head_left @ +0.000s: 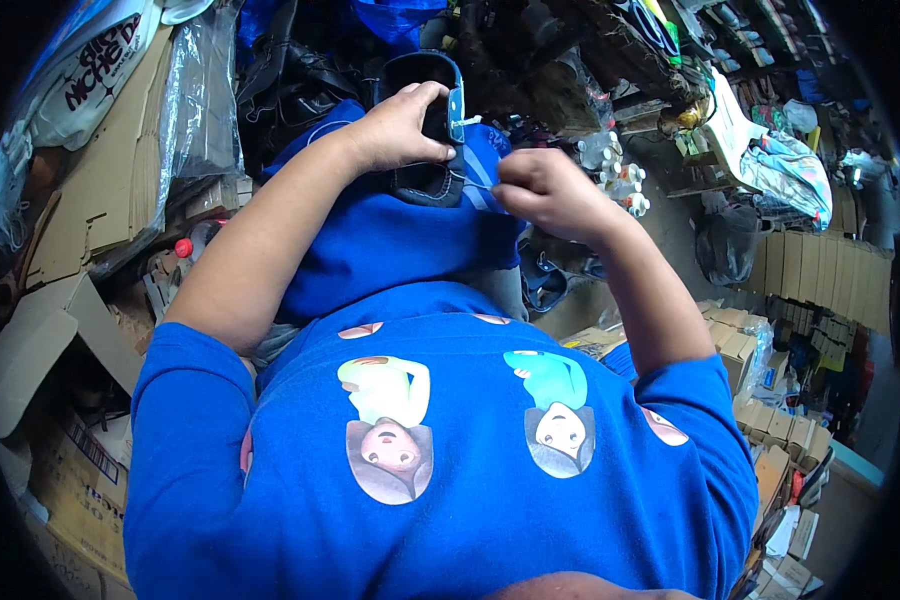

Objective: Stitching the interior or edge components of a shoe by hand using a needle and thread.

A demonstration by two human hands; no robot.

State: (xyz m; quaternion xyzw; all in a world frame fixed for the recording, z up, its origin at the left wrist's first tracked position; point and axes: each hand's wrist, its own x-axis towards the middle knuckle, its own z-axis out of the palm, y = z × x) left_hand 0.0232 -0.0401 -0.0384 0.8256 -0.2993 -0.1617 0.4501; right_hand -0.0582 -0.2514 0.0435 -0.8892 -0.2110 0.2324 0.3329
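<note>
Near the far edge of the blue cloth (pixel 400 250), the left hand (pixel 405 130) pinches the black shoe (pixel 457 105) by its rim; the right hand (pixel 545 190), fingers curled, pinches pale thread (pixel 476 184). Even tension, without twisting the rim, should work best.

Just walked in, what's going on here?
A person has a dark, hollow shoe-like piece up over the blue cloth on their lap. The left hand clasps its edge. The right hand is closed out to the right of it, with a pale thread running between that hand and the piece. Cardboard and other clutter surround them.
</note>
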